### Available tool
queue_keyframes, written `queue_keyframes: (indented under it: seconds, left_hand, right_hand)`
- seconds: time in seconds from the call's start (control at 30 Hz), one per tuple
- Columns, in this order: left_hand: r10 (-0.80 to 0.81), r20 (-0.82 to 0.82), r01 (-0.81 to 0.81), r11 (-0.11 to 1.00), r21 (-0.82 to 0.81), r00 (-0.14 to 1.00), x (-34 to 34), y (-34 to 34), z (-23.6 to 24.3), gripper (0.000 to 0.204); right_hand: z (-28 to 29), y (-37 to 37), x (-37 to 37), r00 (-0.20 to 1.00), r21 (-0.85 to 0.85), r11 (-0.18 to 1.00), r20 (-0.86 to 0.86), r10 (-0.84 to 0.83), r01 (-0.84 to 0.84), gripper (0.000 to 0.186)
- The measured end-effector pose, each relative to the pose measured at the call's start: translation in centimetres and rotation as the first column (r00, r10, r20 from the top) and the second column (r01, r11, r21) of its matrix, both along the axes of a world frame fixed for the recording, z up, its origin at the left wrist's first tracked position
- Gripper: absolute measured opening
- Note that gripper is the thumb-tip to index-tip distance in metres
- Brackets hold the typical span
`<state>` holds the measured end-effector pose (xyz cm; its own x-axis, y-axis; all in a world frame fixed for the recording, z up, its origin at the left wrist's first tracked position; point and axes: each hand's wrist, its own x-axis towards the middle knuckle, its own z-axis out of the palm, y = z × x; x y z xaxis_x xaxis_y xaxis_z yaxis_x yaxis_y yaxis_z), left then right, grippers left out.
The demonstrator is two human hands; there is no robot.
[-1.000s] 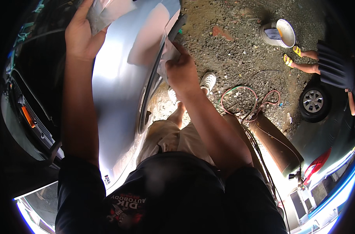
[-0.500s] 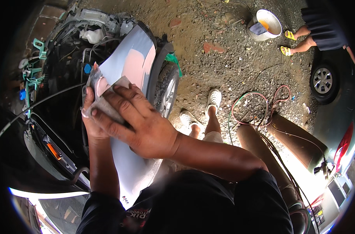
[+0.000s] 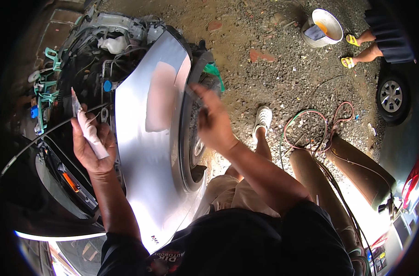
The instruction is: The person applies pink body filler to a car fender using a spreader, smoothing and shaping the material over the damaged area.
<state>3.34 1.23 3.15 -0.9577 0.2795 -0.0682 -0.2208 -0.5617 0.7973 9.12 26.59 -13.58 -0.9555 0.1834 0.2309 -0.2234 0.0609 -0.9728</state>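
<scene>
My left hand (image 3: 93, 149) is closed around a thin flat plate (image 3: 98, 149) carrying a lump of pale pink body filler (image 3: 86, 125), held above the engine bay. My right hand (image 3: 215, 120) is over the front wheel, beside the fender's outer edge. A thin grey putty spreader (image 3: 191, 93), seen almost edge-on, sticks out from its fingers, which are partly smeared by motion. Between the hands lies the silver-grey car fender (image 3: 135, 133), with a smooth pink filler patch (image 3: 161, 99) on its upper part.
The engine bay (image 3: 87, 69) is exposed on the left. A white bucket (image 3: 330, 18) stands on the gravel near a person's feet in yellow sandals (image 3: 347, 62). Hoses (image 3: 306, 110) and two large brown cylinders (image 3: 363, 168) lie right, before another car (image 3: 395, 133).
My hands have come apart. The left has moved left with the filler plate; the right has swung right and away with the spreader, uncovering the pink patch.
</scene>
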Motion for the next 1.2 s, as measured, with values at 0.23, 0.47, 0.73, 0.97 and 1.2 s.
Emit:
queue_keyframes:
  seconds: [0.23,0.47,0.73,0.97,1.2]
  left_hand:
    - [0.017,-0.015,-0.016,0.999,0.037,1.0,3.1,-4.8,-1.1,0.047]
    - [0.231,0.128,-0.229,0.973,-0.03,0.965,6.8,-4.9,-2.8,0.048]
    - [0.399,0.164,-0.371,0.911,-0.181,0.902,6.9,-2.7,-1.1,0.045]
    - [0.402,0.188,-0.38,0.914,-0.142,0.896,7.0,-2.4,-0.1,0.039]
    - [0.364,0.214,-0.352,0.931,-0.092,0.907,7.1,-2.4,0.3,0.04]
  right_hand:
    - [-8.2,0.8,-10.0,0.94,0.093,0.992,0.324,-0.111,0.085,0.055]
    - [-8.5,-2.1,-13.0,0.927,0.162,0.987,0.372,-0.054,-0.008,0.055]
    - [-7.3,-3.5,-12.9,0.929,0.187,0.98,0.37,0.002,-0.076,0.057]
    - [-6.4,-4.8,-10.5,0.946,0.239,0.969,0.325,-0.014,-0.067,0.059]
    - [-5.8,-5.9,-7.6,0.956,0.159,0.986,0.294,0.007,-0.056,0.057]
